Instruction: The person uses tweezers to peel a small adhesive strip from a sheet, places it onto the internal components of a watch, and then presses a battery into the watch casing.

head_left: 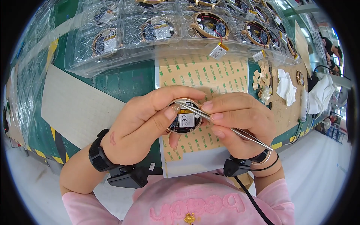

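My left hand (146,116) is closed around a round, gold-rimmed watch case (173,125), its inner side facing up. Inside the case lies a small silver battery (186,120) with a yellow band along its top edge, beside dark circuitry. The left thumb presses near the case's upper left part. In my right hand (240,122) is a pair of metal tweezers (243,135), pinched between thumb and fingers. Their tips reach into the upper part of the case, close to the left thumb. What the tips touch is too small to make out.
Clear plastic trays (131,56) holding several similar watch cases stand at the back; some batteries hang out on wires. Under my hands lies a tan adhesive sheet (202,77). A grey board (75,108) is at left. Right are scraps (264,78) and a white cloth (286,88).
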`<state>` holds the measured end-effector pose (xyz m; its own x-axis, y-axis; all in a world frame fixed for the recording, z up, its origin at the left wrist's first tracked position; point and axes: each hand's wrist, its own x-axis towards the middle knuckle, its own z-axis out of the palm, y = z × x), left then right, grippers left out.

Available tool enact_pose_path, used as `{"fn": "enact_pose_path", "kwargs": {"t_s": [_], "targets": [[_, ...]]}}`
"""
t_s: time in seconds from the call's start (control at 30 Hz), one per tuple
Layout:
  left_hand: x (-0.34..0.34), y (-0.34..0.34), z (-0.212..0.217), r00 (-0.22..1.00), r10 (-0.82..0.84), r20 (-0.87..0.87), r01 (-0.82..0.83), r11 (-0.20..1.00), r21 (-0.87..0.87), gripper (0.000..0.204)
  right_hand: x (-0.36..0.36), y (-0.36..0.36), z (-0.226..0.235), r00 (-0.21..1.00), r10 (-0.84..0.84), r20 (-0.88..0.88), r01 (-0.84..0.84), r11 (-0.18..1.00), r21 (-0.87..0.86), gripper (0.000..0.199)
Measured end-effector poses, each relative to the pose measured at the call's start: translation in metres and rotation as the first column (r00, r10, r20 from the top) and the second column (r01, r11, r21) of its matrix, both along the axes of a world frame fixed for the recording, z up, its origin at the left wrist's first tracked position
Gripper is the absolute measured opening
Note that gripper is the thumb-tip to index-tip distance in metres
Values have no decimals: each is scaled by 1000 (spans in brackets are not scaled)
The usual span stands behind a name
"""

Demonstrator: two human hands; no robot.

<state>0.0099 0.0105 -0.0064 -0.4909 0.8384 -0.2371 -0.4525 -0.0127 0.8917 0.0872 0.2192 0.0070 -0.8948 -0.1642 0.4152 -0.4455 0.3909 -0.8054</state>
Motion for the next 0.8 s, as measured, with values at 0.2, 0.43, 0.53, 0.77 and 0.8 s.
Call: {"fn": "enact_pose_path", "kwargs": {"t_s": [0.2, 0.43, 0.53, 0.77, 0.8], "targets": [[0, 0, 2, 998, -27, -48, 25, 999, -32, 40, 2, -1, 0, 1000, -12, 21, 12, 1000, -23, 24], [1, 2, -1, 998, 6, -57, -6, 1000, -7, 41, 12, 7, -2, 990, -12, 140, 26, 995, -94, 17], [-3, 0, -2, 992, -42, -116, 44, 999, 16, 42, 11, 8, -1, 992, -19, 123, 30, 996, -85, 18], [-8, -2, 10, 998, -69, 3, 69, 997, 22, 40, 7, 12, 6, 998, -62, 24, 64, 994, -88, 18], [-8, -2, 13, 998, -67, 21, 67, 998, 16, 39, 10, 13, 6, 996, -85, 23, 86, 991, -100, 17]]}}
